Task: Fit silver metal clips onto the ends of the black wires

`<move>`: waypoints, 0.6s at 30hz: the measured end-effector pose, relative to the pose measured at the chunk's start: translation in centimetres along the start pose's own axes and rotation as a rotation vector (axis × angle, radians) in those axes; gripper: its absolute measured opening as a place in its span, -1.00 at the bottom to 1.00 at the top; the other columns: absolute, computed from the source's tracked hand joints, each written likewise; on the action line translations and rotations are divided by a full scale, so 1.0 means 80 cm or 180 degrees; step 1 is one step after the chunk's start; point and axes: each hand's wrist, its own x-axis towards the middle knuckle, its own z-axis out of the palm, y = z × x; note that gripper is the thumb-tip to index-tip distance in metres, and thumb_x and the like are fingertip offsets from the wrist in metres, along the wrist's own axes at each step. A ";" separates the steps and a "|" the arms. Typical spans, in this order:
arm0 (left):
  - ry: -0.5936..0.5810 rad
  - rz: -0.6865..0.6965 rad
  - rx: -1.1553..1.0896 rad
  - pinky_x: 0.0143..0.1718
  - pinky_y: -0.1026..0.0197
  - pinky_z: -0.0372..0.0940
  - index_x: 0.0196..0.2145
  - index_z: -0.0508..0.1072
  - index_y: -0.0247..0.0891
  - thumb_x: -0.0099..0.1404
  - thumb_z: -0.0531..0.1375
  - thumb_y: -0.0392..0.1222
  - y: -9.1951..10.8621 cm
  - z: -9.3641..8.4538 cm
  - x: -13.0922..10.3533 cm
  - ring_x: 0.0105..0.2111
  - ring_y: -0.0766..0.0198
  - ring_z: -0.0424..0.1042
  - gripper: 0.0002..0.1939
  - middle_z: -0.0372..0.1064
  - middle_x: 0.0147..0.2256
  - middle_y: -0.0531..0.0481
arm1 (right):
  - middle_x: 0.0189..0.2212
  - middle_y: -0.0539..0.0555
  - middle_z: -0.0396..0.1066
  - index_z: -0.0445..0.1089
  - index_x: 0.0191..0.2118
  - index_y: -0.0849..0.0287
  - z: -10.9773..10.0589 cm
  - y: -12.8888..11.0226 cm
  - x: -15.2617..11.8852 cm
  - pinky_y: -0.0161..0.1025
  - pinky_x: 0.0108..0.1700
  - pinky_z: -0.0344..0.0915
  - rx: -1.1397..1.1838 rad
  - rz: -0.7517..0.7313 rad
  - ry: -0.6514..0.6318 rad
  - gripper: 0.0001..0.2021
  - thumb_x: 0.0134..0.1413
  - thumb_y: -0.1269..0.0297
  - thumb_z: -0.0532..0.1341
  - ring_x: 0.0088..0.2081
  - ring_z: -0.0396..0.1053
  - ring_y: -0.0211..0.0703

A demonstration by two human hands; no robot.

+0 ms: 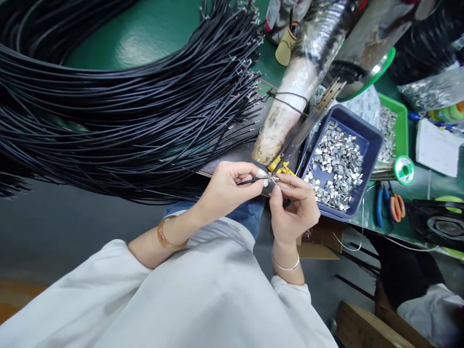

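My left hand pinches a thin black cable close to its stripped end, where fine pale wires stick out. White tape wraps a fingertip of this hand. Facing it, my right hand has thumb and index finger closed at the wire ends; whether it also holds a small part is too fine to see. Just beyond the fingers are yellow plastic pieces below a long metal strip. Right of my right hand stands a dark blue bin holding small silvery metal clips.
A thick bundle of black cables covers the left of the green table. A plastic-wrapped roll slants beyond my hands. At right are a green tray, blue-handled pliers, an orange-handled tool and a solder spool. Cardboard boxes stand below.
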 end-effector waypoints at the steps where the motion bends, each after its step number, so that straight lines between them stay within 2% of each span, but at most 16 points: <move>1: 0.0015 0.0006 0.0004 -0.54 0.37 0.22 -0.46 0.59 -0.33 0.11 0.36 -0.27 0.001 0.000 0.000 -0.55 0.39 0.32 -0.93 0.41 -0.56 0.04 | -0.18 0.03 0.55 0.38 -0.26 0.10 0.001 0.000 0.001 -0.15 -0.16 0.58 0.0015 0.0003 0.0020 -0.86 0.13 0.48 0.30 -0.16 0.57 -0.18; 10: -0.0041 -0.0092 0.0041 -0.58 0.35 0.13 -0.43 0.60 -0.32 0.12 0.36 -0.26 0.006 -0.003 -0.001 -0.59 0.42 0.22 -0.93 0.34 -0.59 0.05 | -0.16 0.05 0.55 0.38 -0.27 0.09 0.002 -0.007 0.005 -0.15 -0.20 0.61 0.0087 -0.0125 0.0033 -0.83 0.08 0.51 0.32 -0.18 0.58 -0.15; 14: -0.0170 -0.0103 0.0153 -0.61 0.35 -0.01 -0.43 0.58 -0.32 0.16 0.33 -0.26 0.001 -0.005 -0.002 -0.62 0.46 0.08 -0.93 0.17 -0.64 0.13 | -0.16 0.06 0.56 0.36 -0.27 0.10 0.003 -0.005 0.000 -0.14 -0.18 0.61 0.0219 -0.0119 -0.0005 -0.83 0.10 0.51 0.30 -0.18 0.59 -0.15; 16: -0.0260 -0.0055 0.0219 -0.61 0.35 -0.08 -0.42 0.58 -0.33 0.19 0.30 -0.27 0.000 -0.005 -0.005 -0.63 0.48 -0.01 -0.92 0.06 -0.66 0.17 | -0.19 0.04 0.56 0.34 -0.24 0.09 -0.003 -0.005 -0.001 -0.16 -0.21 0.60 0.0257 -0.0079 -0.0004 -0.84 0.12 0.49 0.28 -0.21 0.59 -0.15; 18: -0.0438 0.0052 0.0361 -0.61 0.34 -0.09 -0.42 0.58 -0.34 0.20 0.27 -0.30 -0.001 -0.005 -0.008 -0.63 0.48 -0.02 -0.92 0.04 -0.66 0.19 | -0.29 -0.02 0.55 0.30 -0.21 0.06 -0.019 -0.005 -0.001 -0.18 -0.29 0.58 0.0215 -0.0008 -0.0048 -0.88 0.20 0.41 0.24 -0.31 0.58 -0.18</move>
